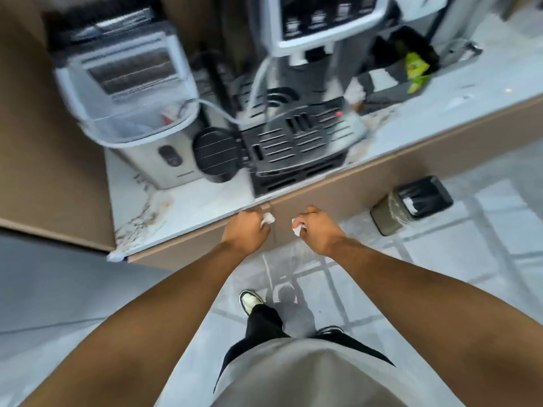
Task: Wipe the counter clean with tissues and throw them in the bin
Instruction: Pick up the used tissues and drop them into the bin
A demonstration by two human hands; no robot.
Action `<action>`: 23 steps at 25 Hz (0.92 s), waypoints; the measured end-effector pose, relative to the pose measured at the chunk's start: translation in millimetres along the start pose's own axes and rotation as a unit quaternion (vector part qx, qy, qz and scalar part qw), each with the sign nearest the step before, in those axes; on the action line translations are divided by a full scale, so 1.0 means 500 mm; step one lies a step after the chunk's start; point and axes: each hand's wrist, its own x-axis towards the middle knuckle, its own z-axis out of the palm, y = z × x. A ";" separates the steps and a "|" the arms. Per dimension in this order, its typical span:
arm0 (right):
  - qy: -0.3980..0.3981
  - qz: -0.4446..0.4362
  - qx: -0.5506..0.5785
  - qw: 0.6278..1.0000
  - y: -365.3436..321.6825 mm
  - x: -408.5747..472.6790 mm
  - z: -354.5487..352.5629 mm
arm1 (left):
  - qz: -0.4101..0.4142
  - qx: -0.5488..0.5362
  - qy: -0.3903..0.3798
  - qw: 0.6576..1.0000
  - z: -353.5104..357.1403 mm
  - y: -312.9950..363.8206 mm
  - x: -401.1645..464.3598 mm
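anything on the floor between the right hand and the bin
In the head view, nothing lies between the right hand, closed on a tissue, and the bin: only the brown cabinet front and bare tiled floor.

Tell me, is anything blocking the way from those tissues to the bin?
Nothing visible does. The crumpled white tissues sit in both hands, and only open tiled floor separates them from the small black-lined bin on the right.

surface [188,201]: marbled white | left end: silver appliance [164,160] | middle, at front edge: coffee machine [296,142] | right: black tray [393,83] | floor [484,274]: bin [411,204]
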 end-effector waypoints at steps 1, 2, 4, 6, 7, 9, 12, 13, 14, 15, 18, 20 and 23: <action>0.015 0.008 -0.002 1.000 0.043 -0.023 -0.020 | 0.022 0.014 -0.004 1.000 0.012 0.054 0.016; 0.026 0.016 -0.006 1.000 0.086 -0.048 -0.039 | 0.041 0.029 -0.010 0.999 0.027 0.109 0.030; 0.063 0.047 0.018 0.997 0.167 -0.095 -0.077 | 0.068 0.062 -0.023 0.995 0.054 0.218 0.056; 0.099 0.081 0.054 0.990 0.249 -0.144 -0.110 | 0.099 0.083 -0.033 0.991 0.081 0.320 0.080; 0.113 0.098 0.066 0.987 0.294 -0.173 -0.126 | 0.117 0.085 -0.040 0.989 0.095 0.373 0.091; 0.133 0.133 0.086 0.978 0.382 -0.226 -0.153 | 0.155 0.091 -0.048 0.983 0.121 0.473 0.113; 0.181 0.182 0.117 0.959 0.498 -0.295 -0.189 | 0.201 0.118 -0.061 0.970 0.161 0.597 0.147; 0.192 0.199 0.132 0.952 0.528 -0.313 -0.200 | 0.210 0.124 -0.068 0.967 0.174 0.630 0.160; 0.200 0.210 0.141 0.947 0.558 -0.328 -0.210 | 0.216 0.124 -0.073 0.966 0.186 0.660 0.175; 0.204 0.220 0.145 0.943 0.595 -0.340 -0.223 | 0.222 0.123 -0.078 0.964 0.201 0.697 0.195; 0.202 0.253 0.144 0.935 0.705 -0.349 -0.256 | 0.248 0.121 -0.091 0.957 0.245 0.793 0.262; 0.199 0.283 0.159 0.925 0.776 -0.326 -0.284 | 0.256 0.122 -0.107 0.953 0.274 0.842 0.324; 0.191 0.301 0.163 0.920 0.863 -0.278 -0.333 | 0.241 0.124 -0.128 0.954 0.313 0.892 0.423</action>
